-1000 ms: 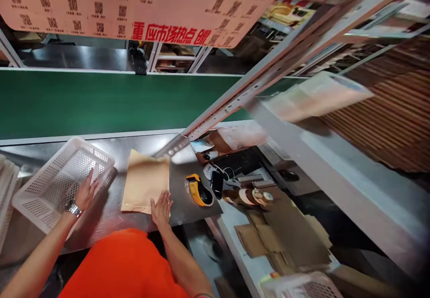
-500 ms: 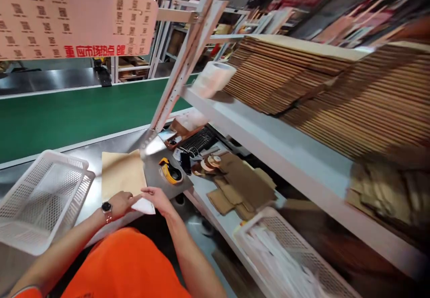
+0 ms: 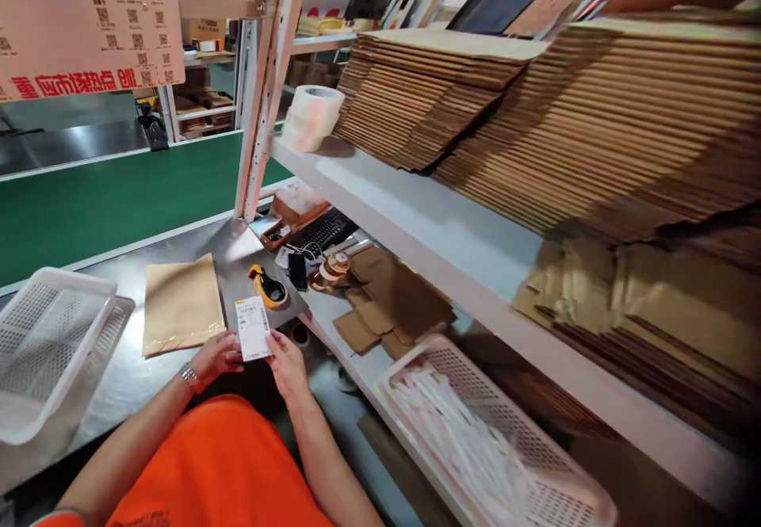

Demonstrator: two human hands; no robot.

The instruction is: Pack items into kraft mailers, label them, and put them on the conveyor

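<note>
A white printed shipping label [image 3: 253, 329] faces me in front of my body, near the edge of the metal table [image 3: 128, 384]. My right hand [image 3: 288, 364] pinches its right edge, with the thumb on the printed side. At the opposite edge, the curled fingers of my left hand [image 3: 217, 357] hold the label; their tips are partly hidden. Beyond my left hand lies a flat kraft paper mailer [image 3: 181, 305] with clear plastic along its near edge. A yellow and black tape dispenser [image 3: 269, 288] rests just past the label.
At left stands a white perforated basket [image 3: 59, 353]. Stacks of flattened cardboard [image 3: 428, 99] and tape rolls [image 3: 312, 119] sit on the right shelf [image 3: 416, 202]. Below are a keyboard [image 3: 324, 230], a phone [image 3: 297, 271] and a basket [image 3: 505, 408] of white strips. A green conveyor [image 3: 119, 194] runs behind.
The label has turned from a slanted, blank-looking side to its printed face and risen slightly. My hands stay at it. The view has swung to the right.
</note>
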